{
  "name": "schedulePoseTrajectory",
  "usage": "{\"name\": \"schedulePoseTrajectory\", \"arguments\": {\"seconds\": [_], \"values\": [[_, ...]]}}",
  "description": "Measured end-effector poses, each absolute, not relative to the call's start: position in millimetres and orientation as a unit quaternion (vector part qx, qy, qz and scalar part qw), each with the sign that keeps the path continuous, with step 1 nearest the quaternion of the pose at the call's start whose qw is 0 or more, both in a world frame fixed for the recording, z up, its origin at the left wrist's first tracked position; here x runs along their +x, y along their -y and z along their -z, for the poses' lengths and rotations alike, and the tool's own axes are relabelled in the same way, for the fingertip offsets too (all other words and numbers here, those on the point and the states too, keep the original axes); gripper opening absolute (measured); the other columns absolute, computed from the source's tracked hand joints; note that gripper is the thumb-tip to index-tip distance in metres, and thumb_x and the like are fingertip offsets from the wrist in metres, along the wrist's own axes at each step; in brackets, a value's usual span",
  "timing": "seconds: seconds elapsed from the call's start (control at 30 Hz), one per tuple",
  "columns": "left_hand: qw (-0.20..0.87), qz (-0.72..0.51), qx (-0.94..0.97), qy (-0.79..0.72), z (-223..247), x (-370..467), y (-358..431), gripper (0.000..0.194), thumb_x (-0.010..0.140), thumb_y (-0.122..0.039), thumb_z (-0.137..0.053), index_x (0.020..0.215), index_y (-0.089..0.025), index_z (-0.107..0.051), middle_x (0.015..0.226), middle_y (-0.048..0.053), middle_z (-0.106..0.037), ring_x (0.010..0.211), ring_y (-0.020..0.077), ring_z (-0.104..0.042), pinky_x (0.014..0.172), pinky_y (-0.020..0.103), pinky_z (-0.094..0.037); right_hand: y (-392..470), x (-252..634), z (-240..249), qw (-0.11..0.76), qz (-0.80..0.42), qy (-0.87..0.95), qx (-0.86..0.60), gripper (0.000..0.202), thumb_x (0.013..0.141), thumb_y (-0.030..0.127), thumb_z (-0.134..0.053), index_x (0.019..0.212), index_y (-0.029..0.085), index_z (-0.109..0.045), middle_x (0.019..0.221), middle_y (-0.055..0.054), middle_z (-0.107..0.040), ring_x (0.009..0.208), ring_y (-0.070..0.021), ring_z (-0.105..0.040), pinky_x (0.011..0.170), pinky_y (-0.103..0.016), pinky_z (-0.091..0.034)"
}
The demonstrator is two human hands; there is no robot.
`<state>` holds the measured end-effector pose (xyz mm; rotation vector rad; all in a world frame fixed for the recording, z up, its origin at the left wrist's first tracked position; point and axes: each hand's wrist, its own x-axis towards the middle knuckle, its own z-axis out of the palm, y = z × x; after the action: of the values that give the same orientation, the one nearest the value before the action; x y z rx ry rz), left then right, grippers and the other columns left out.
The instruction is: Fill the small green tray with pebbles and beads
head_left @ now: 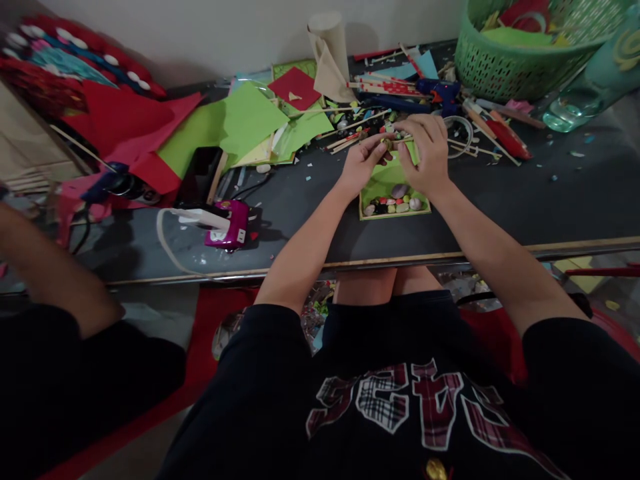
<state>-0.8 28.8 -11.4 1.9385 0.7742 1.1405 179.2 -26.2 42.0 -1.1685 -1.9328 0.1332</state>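
Over the far end of a shallow, green-lined tray (395,216), my left hand (364,162) pinches a small yellowish-green piece (386,143) that looks like a pebble. My right hand (429,150) hovers just beside it with bent fingers. Its thumb and fingertips are apart, and nothing shows held between them. A row of small coloured pebbles (400,204) lies along the tray's near edge: white, black, red and yellow-green. One larger grey-purple stone (399,191) sits behind that row. Both hands partly hide the tray's far side.
Loose pebbles, thin sticks (345,141) and a tape roll (463,137) lie behind my hands. Green paper (255,117), a phone (203,175) and a purple power adapter (230,223) are left. A green basket (500,73) and bottle (575,107) stand right. Another person's arm (55,267) enters left.
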Motion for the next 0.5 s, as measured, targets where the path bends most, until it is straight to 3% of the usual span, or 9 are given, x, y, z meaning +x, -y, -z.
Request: {"name": "schedulePoseTrajectory", "arguments": {"seconds": [0.13, 0.37, 0.5], "values": [[0.386, -0.472, 0.733, -0.302, 13.4, -2.6, -32.9, 0.064, 0.096, -0.074, -0.042, 0.132, -0.025, -0.064, 0.107, 0.007, -0.073, 0.093, 0.0161, -0.073, 0.080, 0.029, -0.058, 26.2, 181.3, -44.9, 0.433, -0.052, 0.773, -0.461, 0.057, 0.092, 0.078, -0.028, 0.109, 0.046, -0.072, 0.134, -0.001, -0.064, 0.131, -0.0341, -0.048, 0.116, -0.062, -0.034], [0.392, -0.491, 0.719, -0.296, 11.7, -4.0, -34.2, 0.063, 0.091, -0.072, -0.055, 0.129, -0.023, -0.066, 0.108, 0.007, -0.075, 0.094, 0.0165, -0.073, 0.079, 0.026, -0.056, 5.2, 180.9, -28.8, 0.485, -0.093, 0.746, -0.446, 0.060, 0.083, 0.087, -0.047, 0.091, 0.034, -0.075, 0.130, -0.008, -0.063, 0.125, -0.0360, -0.053, 0.110, -0.065, -0.042], [0.405, -0.493, 0.717, -0.281, 9.7, -3.2, -31.2, 0.066, 0.089, -0.071, -0.060, 0.132, -0.021, -0.063, 0.120, 0.010, -0.073, 0.098, 0.0181, -0.073, 0.081, 0.028, -0.056, -8.8, 183.7, -18.7, 0.527, -0.116, 0.714, -0.446, 0.061, 0.083, 0.088, -0.048, 0.083, 0.033, -0.075, 0.122, -0.007, -0.067, 0.116, -0.0322, -0.059, 0.105, -0.058, -0.049]]}}
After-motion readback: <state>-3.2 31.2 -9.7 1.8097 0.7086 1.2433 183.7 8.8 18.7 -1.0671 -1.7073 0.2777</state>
